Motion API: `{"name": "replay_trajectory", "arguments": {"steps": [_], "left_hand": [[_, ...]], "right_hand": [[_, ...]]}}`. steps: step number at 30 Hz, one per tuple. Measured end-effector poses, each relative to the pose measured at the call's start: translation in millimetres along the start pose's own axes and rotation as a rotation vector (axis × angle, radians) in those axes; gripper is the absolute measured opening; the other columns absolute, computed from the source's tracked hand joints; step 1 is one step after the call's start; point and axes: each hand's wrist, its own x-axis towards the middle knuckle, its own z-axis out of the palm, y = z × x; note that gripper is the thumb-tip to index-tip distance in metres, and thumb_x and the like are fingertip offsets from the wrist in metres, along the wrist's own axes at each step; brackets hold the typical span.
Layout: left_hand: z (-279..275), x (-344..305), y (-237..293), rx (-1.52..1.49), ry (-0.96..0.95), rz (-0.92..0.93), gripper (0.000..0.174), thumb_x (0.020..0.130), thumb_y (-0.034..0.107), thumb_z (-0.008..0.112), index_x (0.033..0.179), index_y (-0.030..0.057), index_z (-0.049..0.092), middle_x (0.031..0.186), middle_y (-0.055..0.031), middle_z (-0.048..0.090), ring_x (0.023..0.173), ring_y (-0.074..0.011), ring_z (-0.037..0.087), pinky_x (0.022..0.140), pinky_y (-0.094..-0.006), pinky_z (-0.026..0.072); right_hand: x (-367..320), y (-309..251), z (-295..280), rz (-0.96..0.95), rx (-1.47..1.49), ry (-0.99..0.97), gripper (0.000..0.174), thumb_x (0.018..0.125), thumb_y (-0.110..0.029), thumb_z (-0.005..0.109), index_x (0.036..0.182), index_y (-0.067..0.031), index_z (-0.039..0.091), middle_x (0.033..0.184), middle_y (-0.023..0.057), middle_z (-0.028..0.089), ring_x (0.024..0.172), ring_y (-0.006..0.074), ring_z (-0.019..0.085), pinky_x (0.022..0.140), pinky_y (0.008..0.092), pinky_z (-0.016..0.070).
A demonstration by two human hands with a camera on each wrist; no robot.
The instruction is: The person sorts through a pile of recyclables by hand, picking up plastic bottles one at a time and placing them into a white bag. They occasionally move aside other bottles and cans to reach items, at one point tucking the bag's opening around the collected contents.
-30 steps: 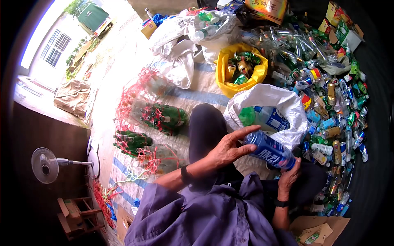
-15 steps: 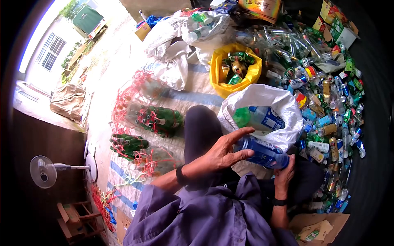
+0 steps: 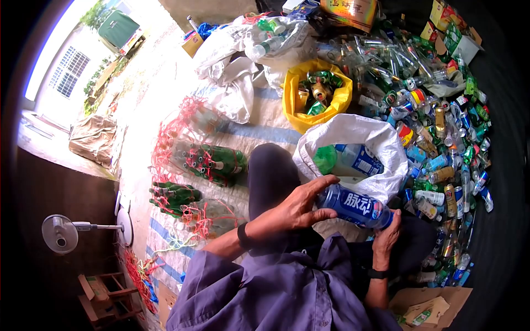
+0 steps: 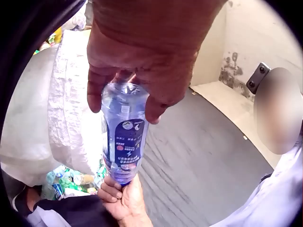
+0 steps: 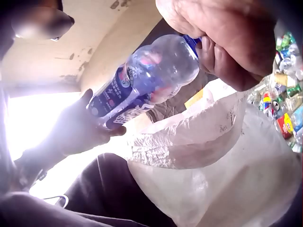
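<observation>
Bottle [image 3: 358, 207], blue, is between the two hands in the head view, and both touch it. Its long side runs from the left hand [image 3: 298, 207] across to the right hand [image 3: 388, 230], a bit closer to the body at the right hand. Just ahead of the hands is a white bag [image 3: 395, 140]; the left hand's fingertips are nearer to its rim than the right hand is. I can't see the bag's bottom.

From the left wrist, the left hand's thumb and fingers hold the bottle on two sides, and the hand hides the bottom end. The right hand's bent fingers cover most of the other end.

From the right wrist, the bottle's blue cap [image 5: 191, 43] is right at the right hand's curled fingers, which hold that end. Its thumb is hard to make out. Bright light washes out the left hand.
</observation>
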Motion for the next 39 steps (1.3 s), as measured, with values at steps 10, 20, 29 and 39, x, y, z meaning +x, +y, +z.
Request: {"name": "replay_trajectory", "arguments": {"steps": [10,20,29,39], "left_hand": [[-1,6,15,0.29,-0.052,0.201,0.072,0.085,0.023,0.077,0.143,-0.0001,0.041,0.145,-0.0244,0.044,0.13,-0.0405,0.05,0.108,-0.044,0.0424],[5,10,-1,0.002,0.064,-0.131,0.08,0.089,0.042,0.074,0.143,-0.0052,0.039,0.127,-0.0263,0.058,0.12,-0.0311,0.058,0.102,-0.0396,0.0448],[1,11,3,0.249,0.011,0.125,0.08,0.086,0.037,0.077,0.144,-0.003,0.038,0.134,-0.0263,0.053,0.125,-0.0386,0.054,0.104,-0.0424,0.0432],[-5,17,4,0.297,-0.053,0.084,0.086,0.076,0.026,0.087,0.145,0.0014,0.042,0.129,-0.0197,0.058,0.118,-0.0306,0.058,0.099,-0.0402,0.0479]], "right_hand": [[-2,-4,5,0.27,0.06,-0.087,0.044,0.097,-0.056,0.053,0.085,-0.0141,0.055,0.065,-0.002,0.05,0.044,0.0093,0.037,0.039,0.0241,0.025],[-3,-7,12,0.003,0.121,0.045,0.052,0.096,-0.057,0.054,0.089,-0.0062,0.061,0.066,-0.0015,0.052,0.047,0.0083,0.039,0.044,0.0237,0.0249],[0,0,6,0.178,0.063,0.02,0.044,0.096,-0.057,0.052,0.086,-0.0137,0.056,0.065,-0.0019,0.051,0.043,0.009,0.04,0.038,0.0226,0.0243],[-11,-27,13,0.398,0.112,-0.1,0.043,0.097,-0.054,0.054,0.08,-0.0145,0.055,0.054,0.0018,0.052,0.036,0.0093,0.037,0.034,0.0225,0.025]]}}
